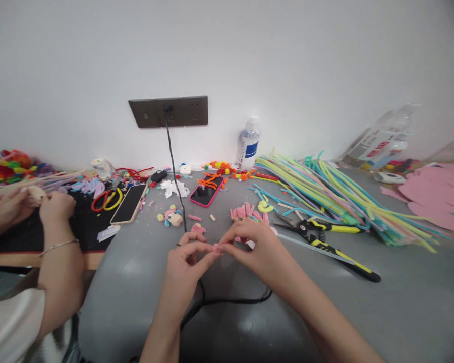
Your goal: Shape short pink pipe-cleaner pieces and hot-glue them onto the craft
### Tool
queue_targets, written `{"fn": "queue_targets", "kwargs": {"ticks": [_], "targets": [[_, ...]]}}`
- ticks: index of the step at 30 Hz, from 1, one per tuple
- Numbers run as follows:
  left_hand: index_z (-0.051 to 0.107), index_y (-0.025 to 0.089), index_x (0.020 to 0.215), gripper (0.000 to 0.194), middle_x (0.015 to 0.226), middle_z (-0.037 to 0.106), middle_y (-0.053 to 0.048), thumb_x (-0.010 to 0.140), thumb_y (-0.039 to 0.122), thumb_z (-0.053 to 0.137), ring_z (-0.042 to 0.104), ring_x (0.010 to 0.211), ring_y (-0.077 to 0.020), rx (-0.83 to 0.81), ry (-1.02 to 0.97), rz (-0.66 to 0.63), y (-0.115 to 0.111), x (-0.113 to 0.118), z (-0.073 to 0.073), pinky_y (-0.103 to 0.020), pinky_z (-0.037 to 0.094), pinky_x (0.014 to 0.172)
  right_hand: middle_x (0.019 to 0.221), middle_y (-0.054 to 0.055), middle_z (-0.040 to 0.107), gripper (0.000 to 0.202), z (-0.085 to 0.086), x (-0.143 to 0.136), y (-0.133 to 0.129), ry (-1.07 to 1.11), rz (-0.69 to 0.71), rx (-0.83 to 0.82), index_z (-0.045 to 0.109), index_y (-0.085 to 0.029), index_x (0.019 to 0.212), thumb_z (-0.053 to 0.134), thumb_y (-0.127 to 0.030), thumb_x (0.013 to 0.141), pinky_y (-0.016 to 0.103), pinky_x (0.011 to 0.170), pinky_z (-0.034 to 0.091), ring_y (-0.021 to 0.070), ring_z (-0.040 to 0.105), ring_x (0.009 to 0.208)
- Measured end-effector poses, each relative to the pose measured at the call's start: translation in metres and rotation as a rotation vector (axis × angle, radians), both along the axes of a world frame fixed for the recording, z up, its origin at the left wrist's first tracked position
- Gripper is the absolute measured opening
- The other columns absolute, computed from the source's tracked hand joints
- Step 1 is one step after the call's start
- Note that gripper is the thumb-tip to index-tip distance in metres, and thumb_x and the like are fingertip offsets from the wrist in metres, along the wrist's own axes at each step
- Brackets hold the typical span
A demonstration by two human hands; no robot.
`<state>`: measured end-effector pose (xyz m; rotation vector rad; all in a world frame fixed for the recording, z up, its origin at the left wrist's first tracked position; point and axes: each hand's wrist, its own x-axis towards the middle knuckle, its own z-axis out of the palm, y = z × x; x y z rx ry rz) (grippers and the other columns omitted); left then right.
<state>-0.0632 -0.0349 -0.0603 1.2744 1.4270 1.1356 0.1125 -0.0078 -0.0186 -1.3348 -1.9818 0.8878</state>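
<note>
Near the middle of the grey table, my left hand and my right hand meet at their fingertips. Both pinch a small pink piece, mostly covered by the fingers. Just behind my right hand lies a cluster of short pink fuzzy pieces. A pink fuzzy bit sits behind my left hand. Farther left is a small figure with blue and pink parts. Black and yellow pliers lie to the right of my right hand.
Bundled pastel pipe cleaners spread across the right. A bottle stands by the wall. A pink-edged phone, another phone and scissors lie behind. A black cable crosses the table. At left, another person's hands hold something pale.
</note>
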Motion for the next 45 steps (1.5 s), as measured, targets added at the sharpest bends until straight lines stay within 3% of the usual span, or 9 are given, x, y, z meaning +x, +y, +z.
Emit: {"fn": "queue_targets", "kwargs": {"ticks": [14, 16, 19, 22, 25, 31, 35, 38, 45], "targets": [[0.081, 0.021, 0.07, 0.02, 0.097, 0.058, -0.005, 0.068, 0.041, 0.079, 0.043, 0.061, -0.0094, 0.009, 0.0, 0.016, -0.001, -0.002, -0.003, -0.025, 0.034, 0.057, 0.071, 0.002, 0.071, 0.01, -0.001, -0.001, -0.001, 0.065, -0.006, 0.048, 0.077, -0.022, 0.072, 0.075, -0.018, 0.081, 0.028, 0.065, 0.04, 0.0185, 0.06, 0.073], [0.081, 0.021, 0.071, 0.02, 0.099, 0.058, -0.005, 0.068, 0.041, 0.08, 0.044, 0.062, -0.0095, 0.017, -0.016, 0.029, 0.0, -0.003, -0.006, -0.025, 0.035, 0.057, 0.077, 0.004, 0.073, 0.005, 0.001, 0.007, -0.004, 0.126, -0.072, 0.095, 0.077, -0.021, 0.08, 0.072, -0.022, 0.082, 0.029, 0.065, 0.043, 0.0191, 0.062, 0.073], [0.081, 0.021, 0.072, 0.02, 0.101, 0.057, -0.005, 0.068, 0.04, 0.081, 0.043, 0.061, -0.0085, 0.046, -0.039, 0.077, 0.0, -0.005, -0.012, -0.024, 0.034, 0.055, 0.074, 0.004, 0.071, 0.02, 0.0, 0.031, -0.015, 0.097, -0.27, 0.156, 0.074, -0.02, 0.078, 0.064, -0.036, 0.087, 0.029, 0.062, 0.042, 0.0181, 0.058, 0.064], [0.079, 0.021, 0.07, 0.019, 0.099, 0.055, -0.003, 0.069, 0.039, 0.083, 0.041, 0.061, -0.0079, 0.121, -0.09, 0.125, 0.0, -0.008, -0.02, -0.023, 0.033, 0.053, 0.055, 0.002, 0.06, 0.043, -0.017, 0.057, -0.03, -0.112, -0.359, -0.027, 0.064, -0.021, 0.062, 0.051, -0.051, 0.09, 0.029, 0.052, 0.034, 0.0178, 0.051, 0.052], [0.079, 0.022, 0.071, 0.017, 0.099, 0.054, -0.004, 0.07, 0.038, 0.084, 0.045, 0.066, -0.0094, 0.181, -0.133, 0.138, 0.001, -0.008, -0.031, -0.022, 0.036, 0.054, 0.06, 0.004, 0.064, 0.044, -0.044, 0.066, -0.041, -0.286, -0.391, -0.242, 0.059, -0.022, 0.063, 0.05, -0.059, 0.087, 0.03, 0.054, 0.035, 0.0216, 0.058, 0.055], [0.078, 0.021, 0.069, 0.019, 0.101, 0.057, -0.007, 0.07, 0.038, 0.085, 0.056, 0.094, -0.0183, 0.183, -0.189, 0.104, 0.004, -0.003, -0.042, -0.022, 0.045, 0.068, 0.062, 0.005, 0.065, 0.033, -0.071, 0.049, -0.033, -0.397, -0.523, -0.266, 0.052, -0.025, 0.067, 0.054, -0.054, 0.082, 0.03, 0.054, 0.031, 0.026, 0.06, 0.061], [0.077, 0.02, 0.067, 0.02, 0.092, 0.059, -0.006, 0.068, 0.038, 0.086, 0.058, 0.097, -0.0198, 0.188, -0.27, 0.058, 0.004, 0.004, -0.043, -0.027, 0.048, 0.084, 0.053, 0.001, 0.056, 0.03, -0.072, 0.047, -0.031, -0.281, -0.538, -0.209, 0.045, -0.025, 0.06, 0.055, -0.048, 0.078, 0.029, 0.053, 0.03, 0.0207, 0.053, 0.052], [0.076, 0.02, 0.065, 0.02, 0.085, 0.058, -0.004, 0.068, 0.037, 0.085, 0.058, 0.088, -0.0182, 0.197, -0.247, 0.043, 0.003, 0.007, -0.047, -0.028, 0.048, 0.082, 0.052, -0.001, 0.052, 0.034, -0.076, 0.052, -0.035, -0.086, -0.575, -0.138, 0.04, -0.025, 0.061, 0.054, -0.051, 0.078, 0.028, 0.053, 0.034, 0.0183, 0.051, 0.05], [0.073, 0.019, 0.063, 0.025, 0.08, 0.059, -0.004, 0.068, 0.04, 0.085, 0.056, 0.08, -0.0174, 0.227, -0.183, 0.072, 0.004, 0.01, -0.049, -0.027, 0.047, 0.075, 0.077, 0.008, 0.073, 0.037, -0.082, 0.059, -0.036, 0.608, -0.471, -0.223, 0.05, -0.022, 0.086, 0.064, -0.055, 0.081, 0.032, 0.06, 0.05, 0.0235, 0.068, 0.064]]}}
